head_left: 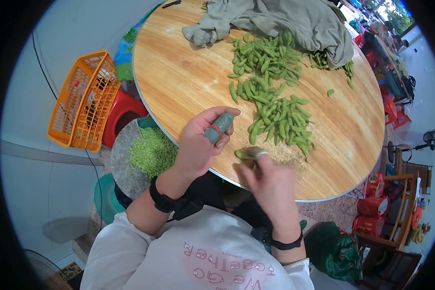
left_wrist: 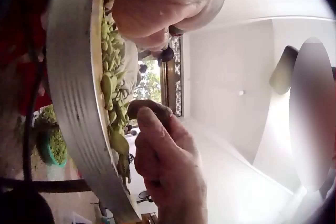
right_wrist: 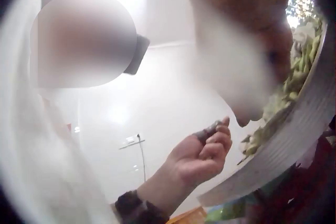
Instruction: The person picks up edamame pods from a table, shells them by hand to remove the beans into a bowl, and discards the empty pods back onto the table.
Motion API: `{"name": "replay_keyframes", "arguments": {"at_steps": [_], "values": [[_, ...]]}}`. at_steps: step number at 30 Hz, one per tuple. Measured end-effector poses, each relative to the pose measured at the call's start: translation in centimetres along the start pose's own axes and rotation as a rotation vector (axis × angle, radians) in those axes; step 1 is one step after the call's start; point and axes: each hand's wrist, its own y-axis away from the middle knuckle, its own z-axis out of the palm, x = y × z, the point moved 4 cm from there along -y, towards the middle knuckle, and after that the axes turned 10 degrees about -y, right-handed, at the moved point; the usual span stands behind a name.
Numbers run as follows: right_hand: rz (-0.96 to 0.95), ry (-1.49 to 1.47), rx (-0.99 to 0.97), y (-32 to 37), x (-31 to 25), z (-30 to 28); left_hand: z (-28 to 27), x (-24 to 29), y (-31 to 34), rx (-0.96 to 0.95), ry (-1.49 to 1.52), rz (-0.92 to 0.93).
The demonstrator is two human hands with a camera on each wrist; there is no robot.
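Note:
My left hand is raised over the near table edge, its fingers curled. A grey-green finger sleeve ringed by a red band lies across it. No pod shows in its grasp. My right hand is low over the table, blurred, with another grey finger cover at its fingertips. That covered tip is right at a single green soybean pod; the thumb lies apart from it. Beyond both hands, a heap of pods spreads over the round wooden table.
A grey cloth covers more pods at the back. Left of the table, shelled green beans fill a container beside a red stool and an orange basket. A dark green sack sits at lower right.

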Motion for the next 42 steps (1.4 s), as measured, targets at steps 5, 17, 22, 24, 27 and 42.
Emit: {"name": "replay_keyframes", "arguments": {"at_steps": [5,17,22,24,27,42], "values": [[0.0,0.13,0.07,-1.1,0.5,1.7,0.3,0.7,1.0,0.104,-0.876,0.158],[0.542,-1.276,0.026,1.5,3.7,0.4,4.8,0.5,2.2,-0.248,-1.09,0.545],[0.471,-1.182,-0.012,2.0,3.7,0.0,4.8,-0.4,1.3,-0.198,-0.866,0.422],[0.429,-1.249,-0.009,2.1,3.3,-0.3,4.3,-1.8,1.0,-0.133,-0.613,0.223],[0.358,-1.381,-0.098,2.7,3.6,0.5,4.5,-2.6,0.8,-0.051,-0.524,0.171],[0.609,-1.686,-0.144,3.6,3.9,-0.3,6.3,-3.0,0.7,-0.269,-0.438,0.075]]}}
